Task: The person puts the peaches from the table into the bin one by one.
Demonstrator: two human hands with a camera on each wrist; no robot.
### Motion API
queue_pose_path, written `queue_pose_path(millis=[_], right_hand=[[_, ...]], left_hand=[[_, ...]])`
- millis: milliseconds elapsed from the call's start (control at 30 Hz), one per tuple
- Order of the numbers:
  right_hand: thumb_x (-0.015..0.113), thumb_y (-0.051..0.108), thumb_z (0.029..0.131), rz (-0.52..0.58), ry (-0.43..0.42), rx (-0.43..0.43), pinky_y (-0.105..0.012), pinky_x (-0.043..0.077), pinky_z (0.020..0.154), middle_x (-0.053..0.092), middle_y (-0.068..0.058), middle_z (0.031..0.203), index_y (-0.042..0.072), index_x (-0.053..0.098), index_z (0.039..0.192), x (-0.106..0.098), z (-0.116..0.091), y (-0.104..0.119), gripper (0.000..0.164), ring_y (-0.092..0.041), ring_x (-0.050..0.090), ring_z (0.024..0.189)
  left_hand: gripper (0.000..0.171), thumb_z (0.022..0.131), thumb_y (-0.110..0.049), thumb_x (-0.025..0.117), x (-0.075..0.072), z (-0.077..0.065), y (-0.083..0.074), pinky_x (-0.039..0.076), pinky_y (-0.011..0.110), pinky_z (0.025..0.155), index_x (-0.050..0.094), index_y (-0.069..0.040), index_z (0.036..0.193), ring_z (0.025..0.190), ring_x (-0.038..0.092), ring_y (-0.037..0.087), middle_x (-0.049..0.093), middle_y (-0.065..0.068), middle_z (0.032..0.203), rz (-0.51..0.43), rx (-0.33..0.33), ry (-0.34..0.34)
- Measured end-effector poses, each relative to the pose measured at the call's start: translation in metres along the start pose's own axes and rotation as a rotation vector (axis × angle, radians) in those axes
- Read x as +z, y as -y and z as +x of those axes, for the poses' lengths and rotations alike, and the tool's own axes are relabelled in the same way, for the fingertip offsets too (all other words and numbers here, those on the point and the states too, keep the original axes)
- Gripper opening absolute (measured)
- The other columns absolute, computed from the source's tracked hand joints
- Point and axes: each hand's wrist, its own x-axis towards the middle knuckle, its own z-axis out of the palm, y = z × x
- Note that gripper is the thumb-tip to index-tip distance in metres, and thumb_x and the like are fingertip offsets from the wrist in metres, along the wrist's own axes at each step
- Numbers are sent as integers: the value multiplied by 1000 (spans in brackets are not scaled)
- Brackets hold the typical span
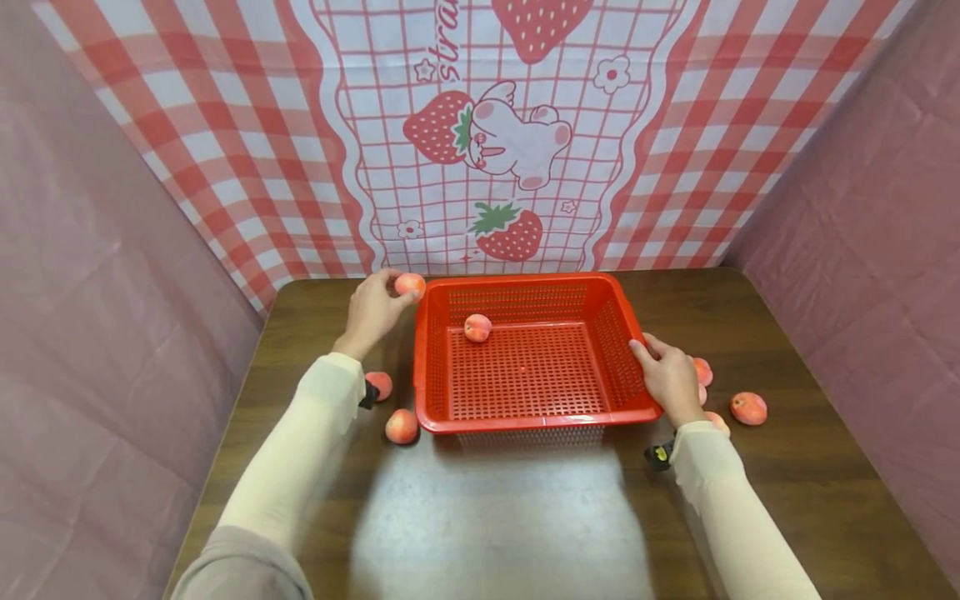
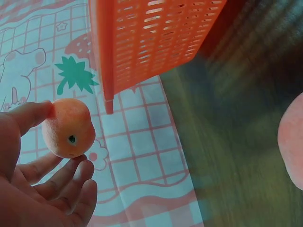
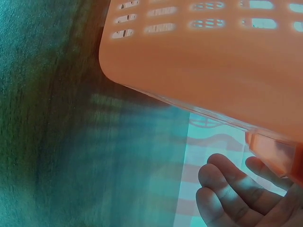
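Note:
My left hand point(image 1: 371, 310) pinches a pink-orange peach point(image 1: 409, 286) between thumb and fingers, right by the back left corner of a red plastic basket point(image 1: 517, 422). In the left wrist view the held peach point(image 2: 70, 128) shows a small dark stem hollow. One peach point(image 1: 477, 327) lies inside the basket, towards its back left. At the basket's right side, my right hand point(image 1: 670, 379) grips the rim, thumb over the top. Its curled fingers point(image 3: 232, 191) appear beneath the rim point(image 3: 265, 127) in the right wrist view.
Two peaches, one partly behind the wrist strap point(image 1: 380, 385) and one nearer point(image 1: 402, 427), lie left of the basket. Several more, including a peach point(image 1: 748, 408), lie at the right, some partly hidden by my hand. A checked strawberry cloth point(image 1: 510, 167) hangs behind the wooden table point(image 1: 806, 492).

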Motion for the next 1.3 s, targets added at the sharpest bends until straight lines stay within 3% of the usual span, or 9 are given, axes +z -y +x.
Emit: queue_pose_path(millis=[433, 933, 1300], right_hand=[[40, 61, 96, 7, -8, 5, -26, 45, 65, 67, -22, 115, 14, 43, 147, 1, 1, -2, 69, -27, 59, 83], [42, 58, 97, 18, -21, -2, -31, 43, 72, 64, -24, 122, 13, 44, 147, 1, 0, -1, 67, -30, 59, 89], [43, 59, 96, 41, -18, 6, -29, 45, 69, 64, -23, 123, 14, 43, 147, 1, 1, 0, 68, -29, 60, 87]], left_hand=[[53, 88, -36, 70, 4, 3, -13, 48, 46, 96, 58, -6, 130, 109, 63, 28, 66, 13, 123, -8, -17, 54], [53, 90, -37, 69, 12, 4, -28, 49, 45, 97, 56, -7, 132, 113, 62, 28, 64, 12, 128, -27, -4, 98], [50, 90, -40, 68, 21, 4, -37, 48, 47, 95, 59, -11, 129, 110, 61, 29, 65, 11, 123, -4, 1, 146]])
